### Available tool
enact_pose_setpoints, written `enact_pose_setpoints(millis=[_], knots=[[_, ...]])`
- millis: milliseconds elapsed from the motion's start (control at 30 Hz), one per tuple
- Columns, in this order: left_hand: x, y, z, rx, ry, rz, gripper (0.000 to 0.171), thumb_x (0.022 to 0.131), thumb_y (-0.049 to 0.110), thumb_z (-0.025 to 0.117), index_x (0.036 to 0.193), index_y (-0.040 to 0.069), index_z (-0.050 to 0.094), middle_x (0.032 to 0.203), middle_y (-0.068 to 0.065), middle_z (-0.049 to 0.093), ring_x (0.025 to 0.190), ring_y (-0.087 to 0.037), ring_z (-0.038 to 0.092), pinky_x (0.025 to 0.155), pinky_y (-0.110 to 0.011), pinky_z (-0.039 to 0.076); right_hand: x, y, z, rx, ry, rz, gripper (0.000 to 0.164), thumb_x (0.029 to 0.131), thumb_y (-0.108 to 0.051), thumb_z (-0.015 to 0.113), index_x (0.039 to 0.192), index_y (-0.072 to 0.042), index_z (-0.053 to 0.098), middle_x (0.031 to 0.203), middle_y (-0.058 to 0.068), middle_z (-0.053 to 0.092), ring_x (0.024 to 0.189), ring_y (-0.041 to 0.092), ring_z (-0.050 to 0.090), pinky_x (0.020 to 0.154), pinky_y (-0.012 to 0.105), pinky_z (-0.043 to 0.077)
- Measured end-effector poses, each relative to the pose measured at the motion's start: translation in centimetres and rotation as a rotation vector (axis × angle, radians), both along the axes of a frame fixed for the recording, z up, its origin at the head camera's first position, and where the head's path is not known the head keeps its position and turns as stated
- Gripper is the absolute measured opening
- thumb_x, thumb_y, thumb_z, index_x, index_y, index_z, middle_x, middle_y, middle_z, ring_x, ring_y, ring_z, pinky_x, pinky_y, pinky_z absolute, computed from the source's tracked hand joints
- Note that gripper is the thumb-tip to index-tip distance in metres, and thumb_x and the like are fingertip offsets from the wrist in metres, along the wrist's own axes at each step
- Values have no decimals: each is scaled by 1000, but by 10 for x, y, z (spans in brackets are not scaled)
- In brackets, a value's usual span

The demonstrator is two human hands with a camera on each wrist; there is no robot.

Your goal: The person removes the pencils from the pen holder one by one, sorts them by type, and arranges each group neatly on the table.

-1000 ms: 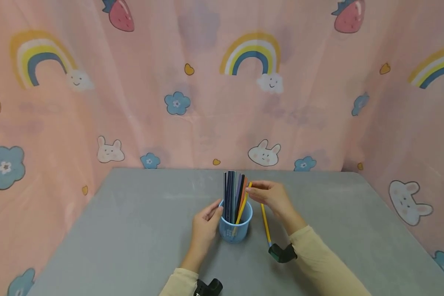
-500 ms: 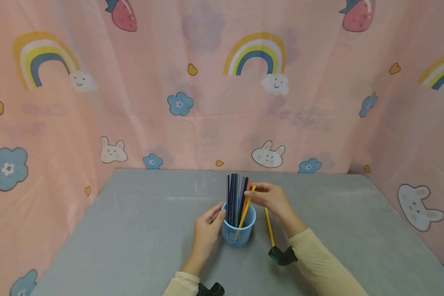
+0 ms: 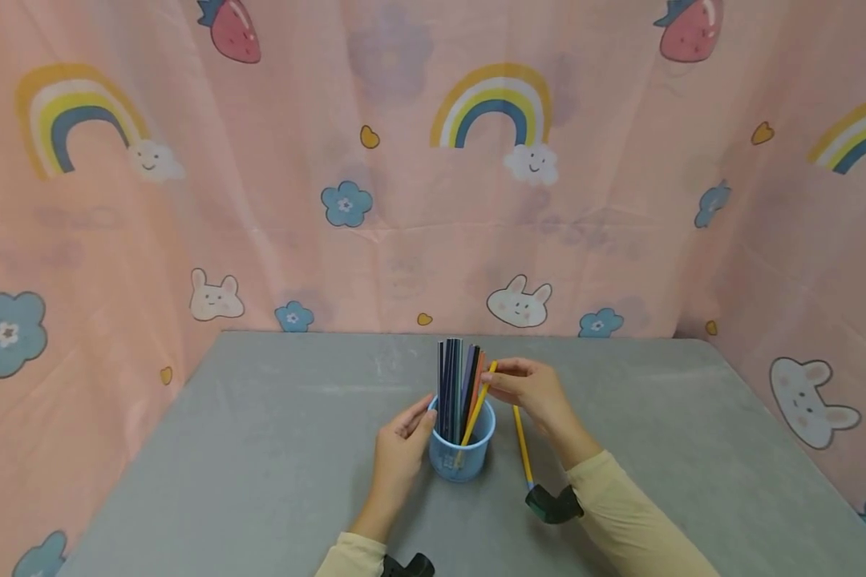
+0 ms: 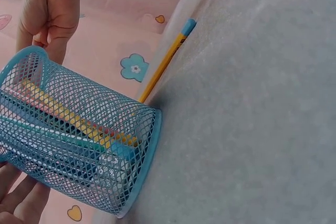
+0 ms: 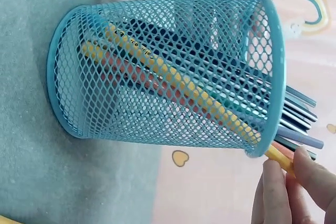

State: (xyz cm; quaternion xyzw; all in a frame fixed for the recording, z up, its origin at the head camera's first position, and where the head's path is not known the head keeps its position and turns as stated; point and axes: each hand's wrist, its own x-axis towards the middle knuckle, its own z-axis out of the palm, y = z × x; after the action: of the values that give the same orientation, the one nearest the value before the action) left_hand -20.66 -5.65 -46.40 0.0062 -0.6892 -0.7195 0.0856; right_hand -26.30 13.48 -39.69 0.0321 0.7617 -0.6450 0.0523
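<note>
A blue mesh pencil cup (image 3: 458,466) stands upright on the grey table, holding a bunch of mostly dark pencils (image 3: 449,393) plus an orange one (image 3: 475,383). My left hand (image 3: 398,442) holds the cup at its left side, thumb and fingers by the rim. On the other side my right hand (image 3: 532,391) pinches the top of a yellow pencil (image 5: 173,77) between thumb and fingers. That pencil leans inside the cup, its blue lower end near the bottom in the right wrist view. A second yellow pencil (image 3: 523,449) with a blue end (image 4: 189,27) lies right of the cup.
The grey table (image 3: 274,449) reaches back to a pink patterned curtain (image 3: 404,264), which also hangs along both sides. Dark wrist cameras sit on both forearms, the right one (image 3: 554,505) overlapping the lying pencil's near end in the head view.
</note>
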Motion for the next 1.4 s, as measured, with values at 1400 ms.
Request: enact_pose_setpoints(millis=[1400], knots=[[1,-1,0,7,8,-9,35,98,12,63,128,-6,63,121,-24,69,119,-29,64,91,-14,50,-12,28,64,-59,89,69,28,94,-16,69,117,0,68,92,-12,70,88,2,71,91,33,57]])
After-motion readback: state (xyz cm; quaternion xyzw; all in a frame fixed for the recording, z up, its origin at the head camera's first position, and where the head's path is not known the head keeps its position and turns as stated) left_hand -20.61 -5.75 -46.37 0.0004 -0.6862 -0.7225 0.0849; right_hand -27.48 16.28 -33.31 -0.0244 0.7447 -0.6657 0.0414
